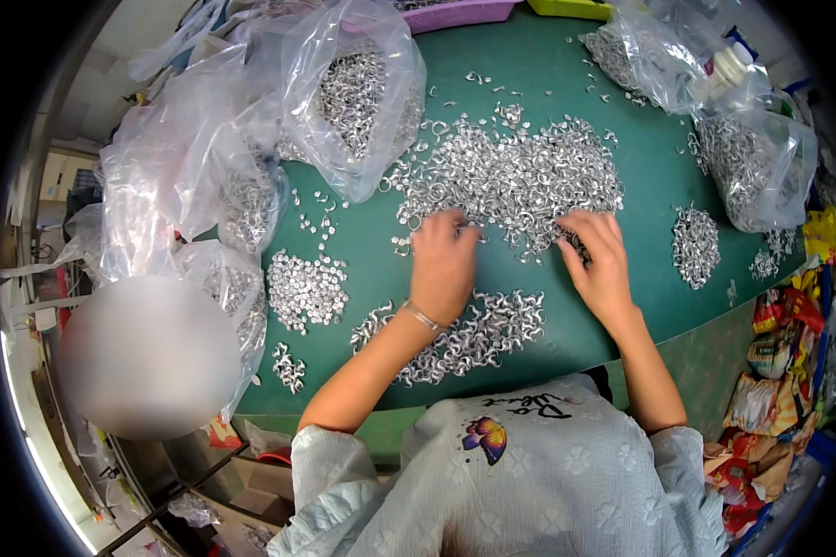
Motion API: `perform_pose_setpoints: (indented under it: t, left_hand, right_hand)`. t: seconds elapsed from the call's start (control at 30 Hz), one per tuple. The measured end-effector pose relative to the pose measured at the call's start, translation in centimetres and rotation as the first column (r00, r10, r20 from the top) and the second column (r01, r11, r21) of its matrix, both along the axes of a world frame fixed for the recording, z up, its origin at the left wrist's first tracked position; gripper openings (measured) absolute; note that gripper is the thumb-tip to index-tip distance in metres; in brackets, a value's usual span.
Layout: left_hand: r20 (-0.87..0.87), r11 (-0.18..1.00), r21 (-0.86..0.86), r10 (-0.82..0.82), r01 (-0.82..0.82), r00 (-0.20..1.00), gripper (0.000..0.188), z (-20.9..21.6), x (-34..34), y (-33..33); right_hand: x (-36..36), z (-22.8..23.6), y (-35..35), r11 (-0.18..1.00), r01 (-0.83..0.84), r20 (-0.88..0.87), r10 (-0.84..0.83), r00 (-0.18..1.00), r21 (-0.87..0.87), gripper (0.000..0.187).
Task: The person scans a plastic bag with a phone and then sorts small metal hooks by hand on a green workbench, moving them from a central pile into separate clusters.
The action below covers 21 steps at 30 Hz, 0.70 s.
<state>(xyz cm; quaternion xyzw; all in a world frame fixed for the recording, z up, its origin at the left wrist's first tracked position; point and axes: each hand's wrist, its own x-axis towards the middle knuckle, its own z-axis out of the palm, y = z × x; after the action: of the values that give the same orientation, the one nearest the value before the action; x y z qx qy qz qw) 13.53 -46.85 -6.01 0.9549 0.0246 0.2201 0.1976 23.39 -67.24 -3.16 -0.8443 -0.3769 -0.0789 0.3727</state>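
A wide heap of small silvery metal pieces (520,172), rings and curved hooks among them, lies loose on the green tabletop (548,325). At the heap's near left edge is my left hand (443,265), fingers bent down and smeared by motion, so any piece in them is hidden. My right hand (600,265) rests at the near right edge. Its thumb stands apart from the curved fingers, with loose pieces under and beside them. Closer to me, partly behind my left forearm, spreads a pile of S-shaped metal pieces (492,330).
Small metal bits (306,291) form a pile at left, and another small pile (695,246) sits at right. Clear plastic bags of metal pieces (353,102) stand at back left, with more bags (748,172) at right. A purple tray (460,13) is at the far edge.
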Motion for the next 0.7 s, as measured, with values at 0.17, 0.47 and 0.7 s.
perform_pose_setpoints:
  t: [0.17,0.47,0.7]
  left_hand:
    - [-0.102,0.983,-0.034,-0.181,0.178,0.978,0.029,0.5,2.7,-2.4]
    - [-0.042,0.985,0.023,-0.17,0.171,0.985,0.039,1.1,4.2,-1.7]
    - [-0.096,0.952,0.169,-0.244,0.257,0.965,0.04,-0.2,6.4,-0.9]
  right_hand:
    - [1.2,-0.9,1.1,0.983,0.035,0.198,0.001,0.98,-0.179,0.017]
    - [0.7,-0.6,0.6,0.988,0.101,0.198,-0.075,0.977,-0.121,0.011]
    - [0.4,-0.9,-0.7,0.979,0.097,0.107,-0.079,0.991,-0.177,0.011]
